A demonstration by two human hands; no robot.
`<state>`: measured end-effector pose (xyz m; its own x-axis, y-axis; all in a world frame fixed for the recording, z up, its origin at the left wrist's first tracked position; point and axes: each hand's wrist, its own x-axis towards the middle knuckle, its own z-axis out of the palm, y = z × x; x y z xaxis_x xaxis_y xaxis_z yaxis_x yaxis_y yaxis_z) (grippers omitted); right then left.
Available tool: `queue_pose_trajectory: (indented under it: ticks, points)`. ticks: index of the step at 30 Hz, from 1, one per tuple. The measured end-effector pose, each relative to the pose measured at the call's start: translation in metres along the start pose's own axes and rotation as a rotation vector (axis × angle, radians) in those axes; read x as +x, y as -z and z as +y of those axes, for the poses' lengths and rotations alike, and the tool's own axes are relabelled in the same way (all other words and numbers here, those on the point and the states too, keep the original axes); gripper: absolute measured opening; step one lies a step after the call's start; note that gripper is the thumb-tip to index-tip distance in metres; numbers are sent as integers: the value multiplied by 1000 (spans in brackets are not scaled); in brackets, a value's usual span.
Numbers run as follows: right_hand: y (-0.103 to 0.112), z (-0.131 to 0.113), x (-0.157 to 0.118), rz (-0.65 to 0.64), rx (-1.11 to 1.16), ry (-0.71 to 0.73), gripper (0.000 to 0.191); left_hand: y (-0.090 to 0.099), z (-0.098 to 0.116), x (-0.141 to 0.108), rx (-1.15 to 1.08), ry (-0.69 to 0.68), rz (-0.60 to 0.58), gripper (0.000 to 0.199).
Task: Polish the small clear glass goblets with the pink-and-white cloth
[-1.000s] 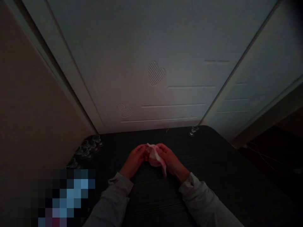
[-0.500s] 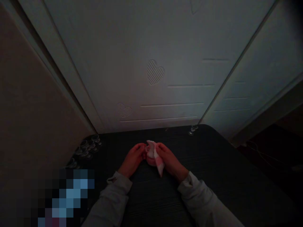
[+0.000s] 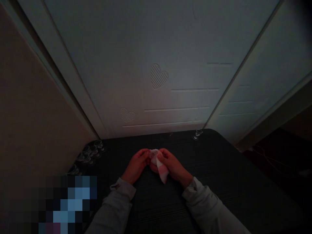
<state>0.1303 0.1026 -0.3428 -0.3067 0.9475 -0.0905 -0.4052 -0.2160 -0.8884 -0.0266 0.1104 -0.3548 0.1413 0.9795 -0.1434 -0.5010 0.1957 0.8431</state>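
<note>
Over the middle of the dark table, my left hand is closed on a small clear glass, mostly hidden by fingers and fabric. My right hand pinches a pink and white cloth against the glass from the other side. One corner of the cloth hangs down between my hands. The scene is dim, so the shape of the held glass is hard to make out.
Several small stemmed glasses stand along the table's left edge. One more stemmed glass is at the back right. A pale panel with engraved hearts rises behind the table. A blurred patch covers the lower left.
The cloth has shifted slightly: its upper tip has folded down over the glass, and its hanging corner has moved a little left. Both hands keep their holds.
</note>
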Motion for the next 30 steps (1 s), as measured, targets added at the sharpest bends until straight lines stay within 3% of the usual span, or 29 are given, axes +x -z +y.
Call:
queue_pose_trajectory:
  ticks: [13, 18, 21, 30]
  points:
    - [3, 0, 3, 124, 60, 34, 29, -3, 4, -4, -8, 13, -18, 33]
    - [5, 6, 9, 158, 52, 2, 40, -3, 4, -5, 13, 19, -30, 32]
    - [8, 8, 10, 183, 2, 26, 36, -2, 3, -4, 30, 27, -35, 31]
    - [5, 3, 5, 100, -182, 74, 20, -3, 4, -5, 55, 11, -29, 28]
